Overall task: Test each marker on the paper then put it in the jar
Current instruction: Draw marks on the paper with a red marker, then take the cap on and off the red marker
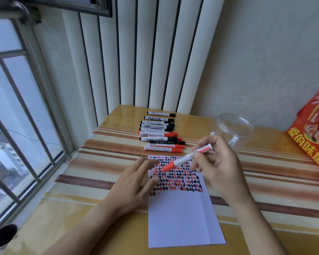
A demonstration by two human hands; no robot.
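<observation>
My right hand (216, 161) holds a white marker with a red cap (180, 161) tilted above the paper, cap end pointing down-left. The white paper (182, 218) lies on the table, its upper half filled with rows of red and black marks. My left hand (136, 183) rests at the paper's left edge, fingers spread, holding nothing. A row of several black and red markers (161, 133) lies beyond the paper. A clear plastic jar (234, 131) stands behind my right hand with one marker inside.
The striped, glossy table (99, 162) runs along a barred window (17, 116) on the left. A red printed bag (313, 133) stands at the right edge. A dark cup (3, 235) sits on the sill at bottom left. White slatted panels rise behind.
</observation>
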